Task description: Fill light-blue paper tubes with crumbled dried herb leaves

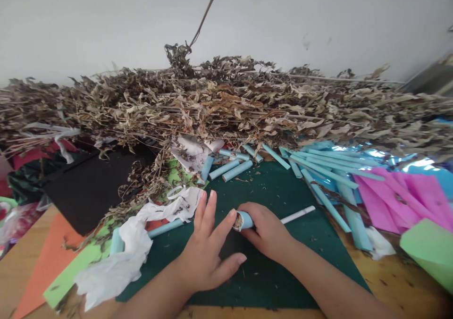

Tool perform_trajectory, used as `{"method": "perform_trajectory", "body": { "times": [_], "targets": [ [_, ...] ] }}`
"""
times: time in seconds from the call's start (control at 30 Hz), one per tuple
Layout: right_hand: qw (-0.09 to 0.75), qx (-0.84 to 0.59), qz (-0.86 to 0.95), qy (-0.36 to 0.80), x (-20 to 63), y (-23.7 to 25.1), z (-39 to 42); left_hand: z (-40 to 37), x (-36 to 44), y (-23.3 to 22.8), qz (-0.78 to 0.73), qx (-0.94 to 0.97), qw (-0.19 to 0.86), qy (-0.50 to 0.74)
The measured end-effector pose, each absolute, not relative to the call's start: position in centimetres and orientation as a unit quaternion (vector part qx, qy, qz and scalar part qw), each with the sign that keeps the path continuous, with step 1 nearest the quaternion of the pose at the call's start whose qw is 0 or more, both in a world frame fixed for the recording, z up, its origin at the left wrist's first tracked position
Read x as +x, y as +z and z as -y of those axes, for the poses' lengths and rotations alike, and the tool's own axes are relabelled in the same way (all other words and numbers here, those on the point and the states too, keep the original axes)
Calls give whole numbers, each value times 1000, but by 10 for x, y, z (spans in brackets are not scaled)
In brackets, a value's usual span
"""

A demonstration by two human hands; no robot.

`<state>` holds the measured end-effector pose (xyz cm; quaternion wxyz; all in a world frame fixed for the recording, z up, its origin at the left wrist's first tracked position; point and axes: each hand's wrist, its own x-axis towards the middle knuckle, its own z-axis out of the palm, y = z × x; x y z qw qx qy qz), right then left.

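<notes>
Dried leaf heap [226,102]: fills the back, spilling onto the mat's far edge.
Green mat [269,272]: bare near edge.
Right hand [267,231]: wrapped around blue paper tube [244,221], mid-mat.
Left hand [208,253]: fingers spread, forefinger touching the tube's open end.

Bare forearms, no sleeves, no rings

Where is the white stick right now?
In the head view, the white stick lies on the green mat, right of centre, poking out from behind the right hand toward the blue tubes.
</notes>
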<state>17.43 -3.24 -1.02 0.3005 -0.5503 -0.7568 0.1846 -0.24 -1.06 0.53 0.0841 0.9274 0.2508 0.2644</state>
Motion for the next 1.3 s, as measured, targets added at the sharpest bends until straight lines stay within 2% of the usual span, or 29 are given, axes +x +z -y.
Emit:
{"method": "perform_trajectory", "body": {
  "times": [0.17, 0.33, 0.93, 1.3],
  "targets": [
    [310, -565, 745, 171, 175, -11, 31, 9, -3, 7, -234, 918, 97, 304],
    [304, -587, 732, 163, 176, -10, 30, 8, -3, 8, -262, 924, 97, 262],
    [320, -587, 729, 148, 178, -11, 28, 6, -3, 6, -263, 912, 138, 284],
    [295, -578, 746, 151, 177, -7, 29, 5, -2, 8, -242, 916, 135, 289]
  ]
}}
